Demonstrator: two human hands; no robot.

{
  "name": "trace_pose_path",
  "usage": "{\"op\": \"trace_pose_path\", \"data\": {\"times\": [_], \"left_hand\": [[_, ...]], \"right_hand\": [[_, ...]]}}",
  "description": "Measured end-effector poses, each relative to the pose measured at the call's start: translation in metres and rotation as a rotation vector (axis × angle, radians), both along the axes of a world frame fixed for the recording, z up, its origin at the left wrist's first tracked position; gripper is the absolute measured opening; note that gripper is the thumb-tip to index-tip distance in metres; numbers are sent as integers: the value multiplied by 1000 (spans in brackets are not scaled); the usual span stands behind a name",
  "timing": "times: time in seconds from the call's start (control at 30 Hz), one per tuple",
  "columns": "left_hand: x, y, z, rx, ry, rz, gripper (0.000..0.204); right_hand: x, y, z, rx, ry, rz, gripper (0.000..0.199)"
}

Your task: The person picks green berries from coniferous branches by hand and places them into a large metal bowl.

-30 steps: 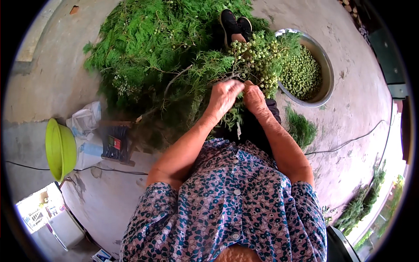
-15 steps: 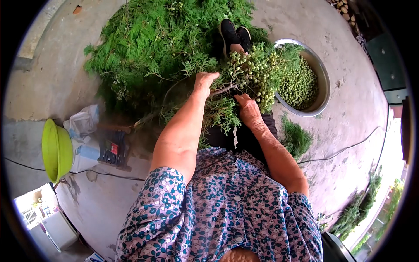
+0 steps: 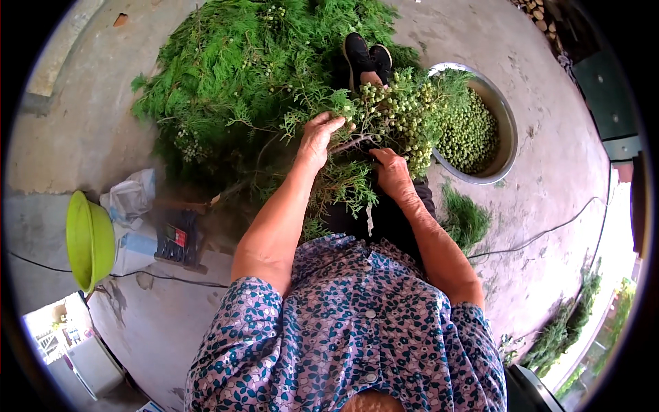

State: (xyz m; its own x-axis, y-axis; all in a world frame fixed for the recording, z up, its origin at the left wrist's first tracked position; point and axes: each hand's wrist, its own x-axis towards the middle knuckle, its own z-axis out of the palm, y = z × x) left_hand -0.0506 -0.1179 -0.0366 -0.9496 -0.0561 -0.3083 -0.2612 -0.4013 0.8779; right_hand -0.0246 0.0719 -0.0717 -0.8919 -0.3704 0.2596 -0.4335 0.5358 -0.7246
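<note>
A: Start at the left.
B: A lime-green basin is beside a white plastic sack. Right of them and farther off, arborvitae branches lie heaped on the concrete floor.
A: The left hand?
B: Among sprigs at the heap's right, fingers bent, thumb close; I can't tell whether they grip anything.
A: And the cone-bearing branch?
B: Just right of that hand, its green clusters overlapping the metal basin's left rim.
A: The right hand?
B: Nearer than those clusters, fingers curled beside the stem; their hold is hidden.
A: Farther right?
B: A greenery clump, then that basin, containing loose green cones.
</note>
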Motion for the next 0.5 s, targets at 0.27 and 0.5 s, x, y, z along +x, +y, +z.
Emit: {"op": "trace_pose_path", "data": {"times": [0.27,0.5], "left_hand": [[15,16,1,-369,195,-270,20],[21,24,-3,-537,267,-265,17]], "right_hand": [[-17,-16,66,-448,-334,-314,18],[-17,-24,40,-403,-316,-324,23]]}}
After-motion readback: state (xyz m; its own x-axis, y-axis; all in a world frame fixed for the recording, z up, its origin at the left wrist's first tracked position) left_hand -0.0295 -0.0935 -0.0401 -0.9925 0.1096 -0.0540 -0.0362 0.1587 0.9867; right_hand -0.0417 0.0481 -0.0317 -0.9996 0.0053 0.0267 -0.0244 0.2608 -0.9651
